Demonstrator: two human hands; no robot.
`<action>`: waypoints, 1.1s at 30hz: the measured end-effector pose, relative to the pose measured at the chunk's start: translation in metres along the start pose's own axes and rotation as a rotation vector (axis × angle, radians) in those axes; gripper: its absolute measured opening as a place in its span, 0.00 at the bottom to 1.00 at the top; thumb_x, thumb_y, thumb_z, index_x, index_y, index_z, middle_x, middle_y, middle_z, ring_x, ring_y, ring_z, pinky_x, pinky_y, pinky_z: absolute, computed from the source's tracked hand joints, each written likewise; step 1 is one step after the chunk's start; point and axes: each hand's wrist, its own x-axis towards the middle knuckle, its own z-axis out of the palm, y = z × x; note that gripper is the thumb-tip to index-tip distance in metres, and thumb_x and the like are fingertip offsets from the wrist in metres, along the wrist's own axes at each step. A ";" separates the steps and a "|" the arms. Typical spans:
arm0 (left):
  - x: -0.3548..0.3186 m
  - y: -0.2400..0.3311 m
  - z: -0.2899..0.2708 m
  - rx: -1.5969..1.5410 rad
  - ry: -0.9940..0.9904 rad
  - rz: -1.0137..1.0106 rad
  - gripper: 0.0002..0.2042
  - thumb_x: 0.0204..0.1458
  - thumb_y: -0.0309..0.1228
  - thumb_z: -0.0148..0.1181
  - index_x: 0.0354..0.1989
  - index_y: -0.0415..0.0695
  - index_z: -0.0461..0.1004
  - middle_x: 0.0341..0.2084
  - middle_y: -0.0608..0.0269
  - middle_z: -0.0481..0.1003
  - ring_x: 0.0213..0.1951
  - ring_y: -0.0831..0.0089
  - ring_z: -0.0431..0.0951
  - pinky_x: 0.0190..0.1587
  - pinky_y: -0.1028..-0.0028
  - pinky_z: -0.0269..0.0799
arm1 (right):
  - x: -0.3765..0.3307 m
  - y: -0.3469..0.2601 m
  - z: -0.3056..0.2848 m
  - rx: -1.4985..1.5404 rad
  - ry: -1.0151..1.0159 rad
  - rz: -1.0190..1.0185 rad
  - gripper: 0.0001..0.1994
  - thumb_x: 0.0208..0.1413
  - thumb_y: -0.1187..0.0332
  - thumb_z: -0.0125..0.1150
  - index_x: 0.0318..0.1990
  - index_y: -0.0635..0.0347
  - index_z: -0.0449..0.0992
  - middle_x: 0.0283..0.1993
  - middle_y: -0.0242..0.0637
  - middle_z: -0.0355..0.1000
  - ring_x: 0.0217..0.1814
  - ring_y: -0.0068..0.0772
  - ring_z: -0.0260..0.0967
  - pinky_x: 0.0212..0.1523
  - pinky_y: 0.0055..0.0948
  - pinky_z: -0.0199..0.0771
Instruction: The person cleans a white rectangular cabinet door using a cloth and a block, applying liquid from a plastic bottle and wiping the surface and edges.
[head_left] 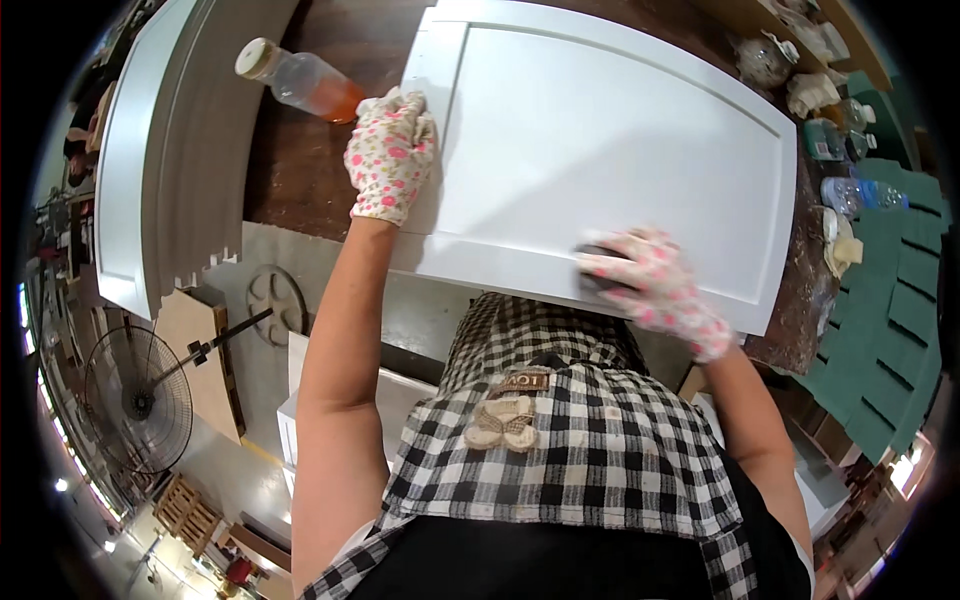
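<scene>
A white panelled cabinet door (610,140) lies flat on a dark brown workbench (300,170). My left hand (391,152), in a white glove with pink flowers, rests on the door's left edge and grips it. My right hand (650,285), in the same kind of glove, presses a dark sanding block (598,282) onto the door's near frame. The block is mostly hidden under my fingers.
A plastic bottle of orange liquid (300,82) lies on the bench near my left hand. Another white panel (135,150) stands at the left. Bottles and rags (835,140) crowd the bench's right end beside green pads (890,330). A floor fan (135,400) stands below left.
</scene>
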 end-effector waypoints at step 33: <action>0.010 -0.014 0.006 -0.080 0.052 0.255 0.13 0.52 0.35 0.55 0.44 0.49 0.79 0.45 0.57 0.77 0.45 0.56 0.76 0.48 0.60 0.72 | 0.104 -0.080 0.056 -0.008 0.059 0.025 0.21 0.46 0.67 0.65 0.51 0.46 0.75 0.52 0.38 0.70 0.54 0.44 0.66 0.55 0.44 0.66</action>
